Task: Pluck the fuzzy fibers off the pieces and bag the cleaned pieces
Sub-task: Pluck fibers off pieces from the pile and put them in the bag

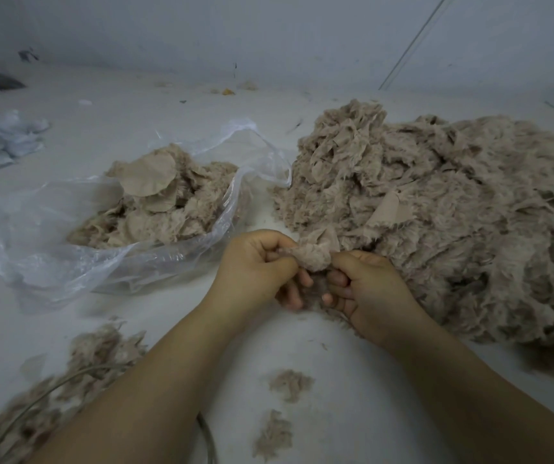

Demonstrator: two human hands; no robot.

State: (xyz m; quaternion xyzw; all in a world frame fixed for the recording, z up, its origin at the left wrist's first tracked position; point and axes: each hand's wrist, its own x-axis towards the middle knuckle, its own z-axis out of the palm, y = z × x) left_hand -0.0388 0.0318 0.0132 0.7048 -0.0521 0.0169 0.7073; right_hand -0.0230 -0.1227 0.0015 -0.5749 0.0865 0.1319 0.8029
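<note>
- Nearest, tufts of loose beige plucked fluff (290,383) dot the white table (175,316).
- Left hand (255,269) and right hand (367,289) both pinch one small beige fuzzy fabric piece (314,256), bunched, its long axis unclear.
- Left, the clear plastic bag (68,249) is part filled.
- Right, the large beige uncleaned pile (453,222) suggests most remains.

Big heap of fuzzy pieces (436,212) blocks the whole right side of the worktop (135,105). Open plastic bag (68,256) fills centre-left, mouth up, reachable from above. Narrow gap between bag and heap. Plucked fluff pile (68,380) near left, small tufts (290,383) near centre. Bare worktop beyond the bag.
</note>
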